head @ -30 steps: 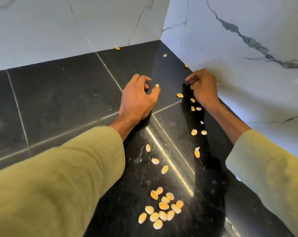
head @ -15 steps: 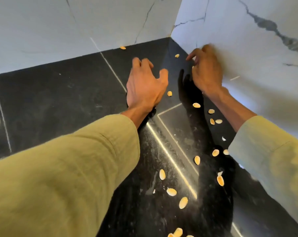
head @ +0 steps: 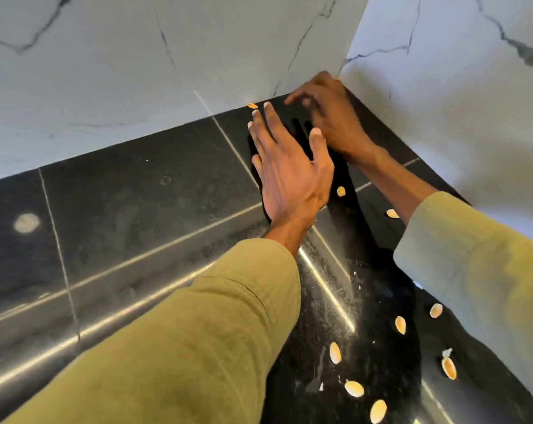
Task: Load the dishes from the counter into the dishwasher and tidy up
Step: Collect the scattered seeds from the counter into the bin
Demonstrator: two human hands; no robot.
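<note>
Head view looks down at a black counter [head: 130,209] in a corner of white marble walls [head: 106,71]. No bowl or bin shows. Shells [head: 354,388] lie loose on the counter, most near the bottom right, pointing different ways. One shell [head: 252,105] lies by the back wall, just past the left fingertips. Left hand [head: 289,172] lies flat with straight fingers, holding nothing. Right hand [head: 329,117] reaches into the corner, fingers bent and blurry, so I cannot tell if it holds anything. Green sleeves [head: 197,347] cover both arms.
</note>
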